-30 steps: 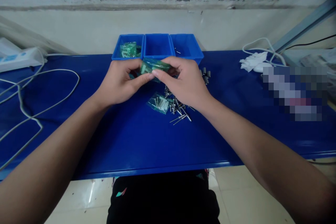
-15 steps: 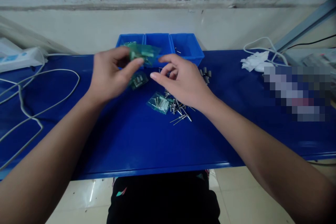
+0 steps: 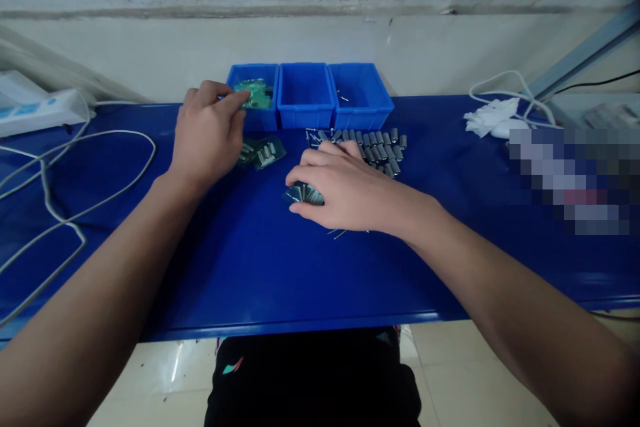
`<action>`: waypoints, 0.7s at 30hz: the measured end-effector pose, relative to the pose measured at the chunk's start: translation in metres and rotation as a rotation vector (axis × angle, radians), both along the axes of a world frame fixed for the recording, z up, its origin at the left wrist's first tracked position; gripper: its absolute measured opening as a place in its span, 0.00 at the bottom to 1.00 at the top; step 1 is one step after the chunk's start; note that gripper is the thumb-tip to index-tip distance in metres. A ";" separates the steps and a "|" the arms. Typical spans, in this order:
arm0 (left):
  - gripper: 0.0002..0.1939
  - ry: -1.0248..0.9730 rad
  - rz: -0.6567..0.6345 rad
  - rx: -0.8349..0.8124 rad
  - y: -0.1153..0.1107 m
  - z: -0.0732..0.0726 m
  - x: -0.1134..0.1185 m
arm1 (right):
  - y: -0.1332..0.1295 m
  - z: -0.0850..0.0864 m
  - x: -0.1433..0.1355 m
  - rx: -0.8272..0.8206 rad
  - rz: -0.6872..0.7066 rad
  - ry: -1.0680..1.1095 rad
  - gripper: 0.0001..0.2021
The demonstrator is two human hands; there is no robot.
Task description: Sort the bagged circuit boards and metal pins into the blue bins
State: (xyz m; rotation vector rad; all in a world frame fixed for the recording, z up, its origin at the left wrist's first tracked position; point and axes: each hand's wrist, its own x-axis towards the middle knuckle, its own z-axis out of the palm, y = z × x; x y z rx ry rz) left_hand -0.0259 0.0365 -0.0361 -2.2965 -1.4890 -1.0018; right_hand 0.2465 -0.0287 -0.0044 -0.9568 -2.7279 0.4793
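My left hand (image 3: 207, 137) is at the left blue bin, its fingertips closed on the edge of a green-tinted small plastic bag (image 3: 259, 95) that lies over the bin's inside. Part of the grip is hidden behind the fingers. On the table my right hand (image 3: 340, 183) curls its thumb and fingers round another small plastic bag (image 3: 304, 193) with metal pins showing in it. Beneath that hand, thin metal pins (image 3: 340, 233) stick out. Two more filled bags (image 3: 267, 153) lie just right of my left wrist.
Three blue bins stand in a row by the wall: left (image 3: 260, 121), middle (image 3: 306, 117) and right (image 3: 365, 119), the right one with a few metal pieces. Short metal cylinders (image 3: 383, 150) sit grouped beyond my right hand. White cables (image 3: 75, 227) loop at left; crumpled white tissue (image 3: 493, 113) lies at right.
My left hand has carried the green-tinted bag back to the left bin. My right hand has come down onto the bag of pins on the table and closed round it.
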 end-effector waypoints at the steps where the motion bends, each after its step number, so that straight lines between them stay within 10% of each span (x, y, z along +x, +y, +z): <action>1: 0.20 0.009 0.004 -0.012 -0.001 -0.001 0.001 | 0.000 0.000 0.000 0.004 0.001 0.000 0.17; 9: 0.39 0.036 0.083 -0.125 -0.012 0.004 0.011 | -0.002 -0.001 -0.003 0.033 -0.002 0.013 0.14; 21: 0.31 0.021 0.004 -0.140 -0.008 0.001 0.007 | -0.004 0.003 -0.007 0.061 -0.005 0.069 0.09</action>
